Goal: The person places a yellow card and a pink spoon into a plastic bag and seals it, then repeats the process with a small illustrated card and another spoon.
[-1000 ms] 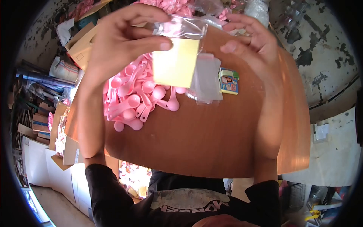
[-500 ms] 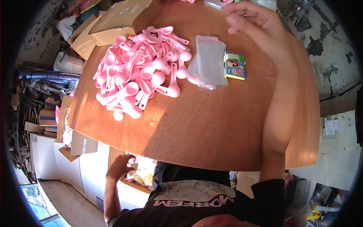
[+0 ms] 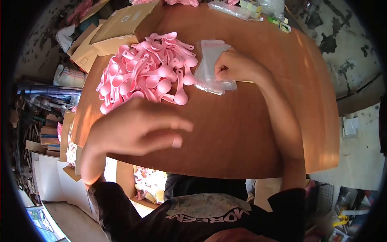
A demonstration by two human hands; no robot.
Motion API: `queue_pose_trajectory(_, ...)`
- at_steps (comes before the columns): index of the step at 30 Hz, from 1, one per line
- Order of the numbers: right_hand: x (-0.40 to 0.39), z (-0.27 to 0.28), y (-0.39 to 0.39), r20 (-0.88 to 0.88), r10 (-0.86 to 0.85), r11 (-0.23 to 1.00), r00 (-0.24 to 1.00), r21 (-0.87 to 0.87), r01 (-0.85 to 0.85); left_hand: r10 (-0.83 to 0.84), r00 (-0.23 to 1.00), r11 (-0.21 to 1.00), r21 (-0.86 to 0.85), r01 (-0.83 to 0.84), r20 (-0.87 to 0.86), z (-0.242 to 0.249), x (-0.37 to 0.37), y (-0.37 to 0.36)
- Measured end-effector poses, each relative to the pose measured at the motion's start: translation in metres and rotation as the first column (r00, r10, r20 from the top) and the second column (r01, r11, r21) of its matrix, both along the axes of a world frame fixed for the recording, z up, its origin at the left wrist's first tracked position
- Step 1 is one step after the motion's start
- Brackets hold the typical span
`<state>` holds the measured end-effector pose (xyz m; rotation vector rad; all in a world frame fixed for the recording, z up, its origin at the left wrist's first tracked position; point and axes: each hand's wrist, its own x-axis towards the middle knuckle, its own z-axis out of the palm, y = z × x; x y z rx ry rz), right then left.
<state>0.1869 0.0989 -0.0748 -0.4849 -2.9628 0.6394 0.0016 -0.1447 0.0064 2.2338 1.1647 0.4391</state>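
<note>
A heap of pink plastic measuring spoons (image 3: 151, 74) lies on the left part of the table. My left hand (image 3: 139, 127) hovers near the front of the heap, slightly blurred, with thumb and fingers apart and nothing in it. Right of the spoons lies a stack of clear plastic bags (image 3: 207, 68). My right hand (image 3: 238, 66) is at the right edge of the stack, its fingers curled down and closed. What its fingertips grip is hidden. The small blue and yellow box there is almost wholly covered by this hand.
Cardboard boxes (image 3: 121, 28) stand at the back left of the wooden table (image 3: 225, 133). More plastic packets (image 3: 236, 10) and a green-and-white item (image 3: 280, 23) lie along the far edge. Below the near edge, an open carton (image 3: 149, 183) holds many small pieces.
My left hand has risen from beside the carton to above the table's front left. My right hand has come down from the far right onto the bags' right edge, its fingers now curled.
</note>
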Motion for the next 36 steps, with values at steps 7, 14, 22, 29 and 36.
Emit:
queue_pose_trajectory(7, 0.019, 0.04, -0.004, -0.023, -0.098, 0.967, 0.995, -0.237, 0.09, 0.173, 0.984, 0.926, 0.331, -0.18, 0.051, -0.055, 0.01, 0.129)
queue_pose_trajectory(14, 0.035, 0.042, 0.002, -0.232, -0.245, 0.967, 0.942, -0.125, 0.221, 0.237, 0.831, 0.95, 0.058, -0.307, 0.503, -0.097, 0.001, 0.163)
queue_pose_trajectory(22, 0.076, -0.013, -0.039, -0.179, -0.357, 0.839, 0.917, 0.371, 0.398, 0.38, 0.644, 0.922, -0.222, -0.316, 0.664, -0.092, -0.006, 0.159)
queue_pose_trajectory(29, 0.086, 0.018, -0.039, -0.416, -0.415, 0.855, 0.809, 0.124, 0.503, 0.456, 0.564, 0.889, -0.313, -0.335, 0.689, -0.095, -0.008, 0.159)
queue_pose_trajectory(36, 0.06, 0.069, -0.045, -0.732, -0.529, 0.83, 0.43, -0.341, 0.441, 0.445, 0.602, 0.894, -0.284, -0.347, 0.663, -0.094, -0.008, 0.156)
